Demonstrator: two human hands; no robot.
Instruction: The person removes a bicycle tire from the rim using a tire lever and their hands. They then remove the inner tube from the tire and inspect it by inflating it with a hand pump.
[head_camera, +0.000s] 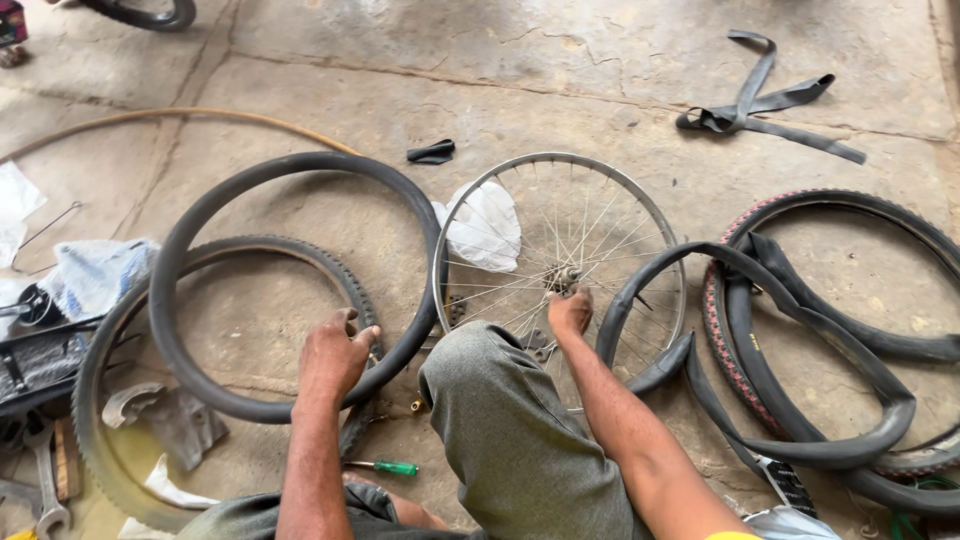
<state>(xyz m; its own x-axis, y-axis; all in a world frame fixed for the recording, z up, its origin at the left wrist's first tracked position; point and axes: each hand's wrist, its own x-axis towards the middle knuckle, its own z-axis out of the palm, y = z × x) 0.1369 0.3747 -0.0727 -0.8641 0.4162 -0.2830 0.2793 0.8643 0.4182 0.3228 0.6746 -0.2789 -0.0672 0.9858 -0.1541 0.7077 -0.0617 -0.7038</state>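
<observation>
The left hand (335, 355) is clamped on the black tube (290, 285); the right hand (570, 310) pinches the wheel (560, 255) hub (floor work); next needs a steady grip.

You have one bare rim (560, 262) with spokes in front of you. Two inflated-looking tubes: one (290, 285) at your left hand, one limp (800, 330) at your right. Two tyres: one (215, 370) at left under the tube, one with a reddish sidewall (740, 350) at right. One flat strip of tube (765, 105) lies far off, and one small black scrap (432, 152) above the rim. One green-handled screwdriver (385, 467) sits by your knee. One white bag (487, 225) lies under the spokes. You can count at least one spanner (45, 480) at lower left.
</observation>
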